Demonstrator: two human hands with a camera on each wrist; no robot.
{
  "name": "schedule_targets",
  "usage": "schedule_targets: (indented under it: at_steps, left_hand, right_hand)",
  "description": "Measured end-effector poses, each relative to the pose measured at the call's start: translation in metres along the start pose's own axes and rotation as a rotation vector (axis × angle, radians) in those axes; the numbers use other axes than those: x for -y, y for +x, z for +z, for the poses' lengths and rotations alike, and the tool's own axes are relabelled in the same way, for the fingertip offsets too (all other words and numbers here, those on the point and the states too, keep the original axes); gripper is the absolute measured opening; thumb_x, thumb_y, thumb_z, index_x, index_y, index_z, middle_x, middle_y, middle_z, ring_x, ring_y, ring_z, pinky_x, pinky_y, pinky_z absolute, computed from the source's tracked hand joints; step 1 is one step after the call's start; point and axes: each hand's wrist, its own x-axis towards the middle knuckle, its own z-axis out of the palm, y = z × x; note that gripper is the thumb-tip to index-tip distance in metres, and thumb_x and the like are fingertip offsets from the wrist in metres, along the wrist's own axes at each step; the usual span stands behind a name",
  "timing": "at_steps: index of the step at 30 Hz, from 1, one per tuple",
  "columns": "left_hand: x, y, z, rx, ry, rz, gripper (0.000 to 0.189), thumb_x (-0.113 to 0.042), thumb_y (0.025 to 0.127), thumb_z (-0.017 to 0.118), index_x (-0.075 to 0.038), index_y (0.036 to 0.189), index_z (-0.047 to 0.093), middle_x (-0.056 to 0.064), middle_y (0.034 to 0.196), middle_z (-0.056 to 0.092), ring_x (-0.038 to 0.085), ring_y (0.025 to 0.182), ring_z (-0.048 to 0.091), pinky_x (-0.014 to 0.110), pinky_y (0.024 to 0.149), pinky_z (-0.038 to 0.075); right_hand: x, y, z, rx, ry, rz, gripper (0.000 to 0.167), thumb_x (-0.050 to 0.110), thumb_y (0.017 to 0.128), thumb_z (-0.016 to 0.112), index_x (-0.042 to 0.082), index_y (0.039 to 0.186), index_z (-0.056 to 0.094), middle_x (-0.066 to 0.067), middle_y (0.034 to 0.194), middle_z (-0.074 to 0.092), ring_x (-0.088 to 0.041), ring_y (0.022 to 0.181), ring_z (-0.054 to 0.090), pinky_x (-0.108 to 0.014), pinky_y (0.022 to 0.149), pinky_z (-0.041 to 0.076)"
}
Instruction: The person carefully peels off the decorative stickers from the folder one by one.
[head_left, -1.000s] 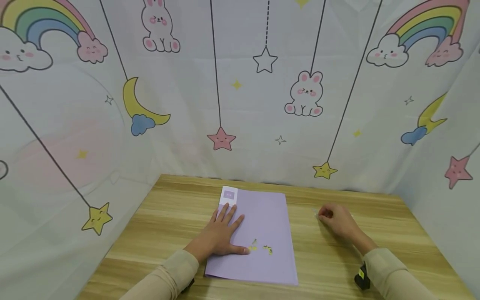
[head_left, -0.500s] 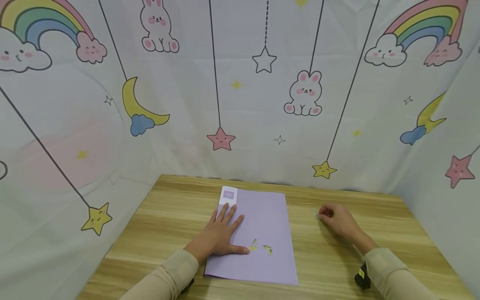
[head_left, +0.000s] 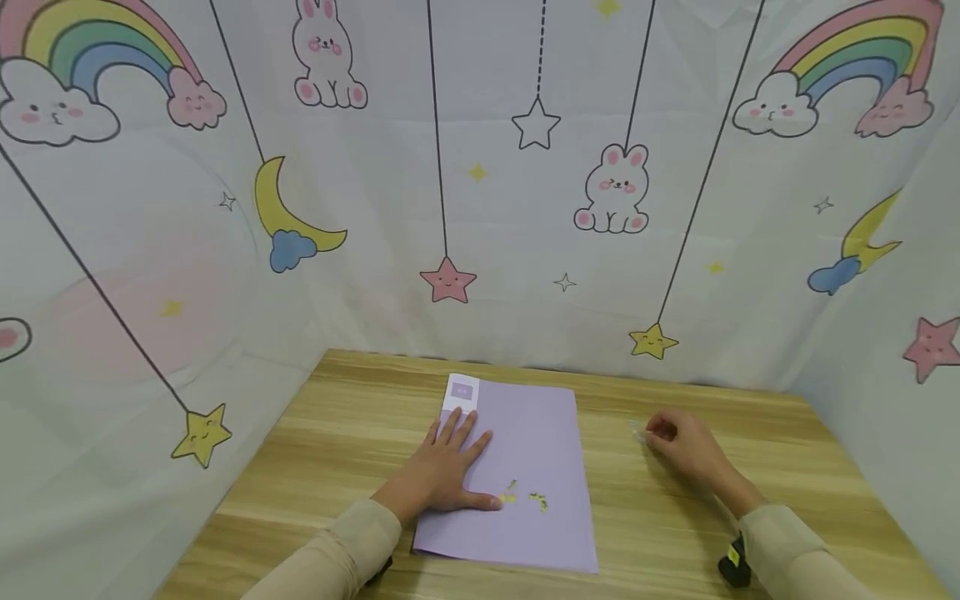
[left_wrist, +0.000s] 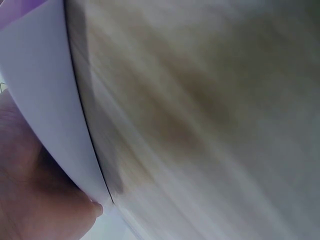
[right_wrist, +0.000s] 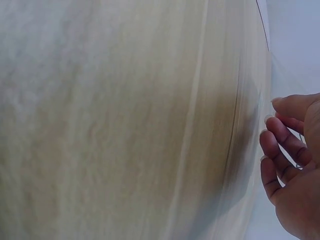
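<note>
Left hand spread flat on the purple folder, two fingertips at the lower edge of the white label, thumb beside yellow-green marks. Folder lies flat on the worktop. Right hand, fingers curled, pinches a clear film, right of folder and apart from it. Film outline too faint to tell.

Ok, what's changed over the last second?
Little: the head view shifted slightly, and the right hand seems to have edged rightward, a small clear piece at its fingertips. Nothing visibly taken or let go. The left hand stays spread on the purple folder.
</note>
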Motion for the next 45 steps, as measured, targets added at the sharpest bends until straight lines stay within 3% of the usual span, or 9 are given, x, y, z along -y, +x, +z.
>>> schedule_targets:
  at_steps: [4,9,17,29,45]
  left_hand:
    - [-0.003,0.004,0.003,-0.005,0.005,0.018,0.113,-0.093,0.084,0.051,-0.021,0.169,0.03,0.018,0.176,0.013,0.044,0.162,0.005,0.064,0.126,0.014]
    - [-0.005,0.004,0.004,-0.004,0.027,0.013,0.114,-0.095,0.083,0.049,-0.022,0.169,0.03,0.016,0.177,0.013,0.043,0.162,0.006,0.063,0.127,0.014]
    - [-0.005,0.002,0.002,-0.001,0.026,0.013,0.114,-0.094,0.083,0.05,-0.022,0.169,0.03,0.017,0.177,0.013,0.043,0.162,0.005,0.064,0.127,0.014]
    - [-0.003,0.005,0.0,-0.009,0.048,0.003,0.115,-0.097,0.082,0.047,-0.023,0.169,0.03,0.017,0.177,0.014,0.043,0.162,0.006,0.064,0.127,0.014]
    - [-0.002,0.0,-0.001,-0.001,0.024,-0.02,0.115,-0.095,0.082,0.049,-0.022,0.169,0.031,0.017,0.176,0.014,0.042,0.162,0.006,0.063,0.127,0.014]
  right_hand:
    - [-0.002,-0.007,-0.002,-0.007,0.004,0.023,0.005,0.008,0.095,0.078,0.005,0.098,0.074,0.0,0.09,0.071,-0.014,0.083,0.063,-0.029,0.071,0.054]
    - [0.001,-0.012,0.0,-0.036,0.022,-0.008,0.006,0.006,0.094,0.079,0.004,0.098,0.075,0.0,0.089,0.073,-0.013,0.081,0.064,-0.028,0.071,0.055]
    - [0.032,-0.009,0.011,-0.072,0.047,-0.111,0.009,0.007,0.094,0.08,0.002,0.101,0.076,0.004,0.086,0.071,-0.007,0.077,0.062,-0.028,0.068,0.055]
    - [0.093,-0.001,0.036,-0.003,0.128,-0.248,0.017,0.01,0.092,0.083,0.002,0.106,0.077,0.001,0.095,0.073,-0.017,0.082,0.067,-0.028,0.07,0.054]
    - [0.116,-0.002,0.056,0.125,0.168,-0.312,0.024,0.013,0.093,0.082,0.003,0.114,0.077,-0.005,0.1,0.073,-0.02,0.089,0.067,-0.033,0.075,0.056]
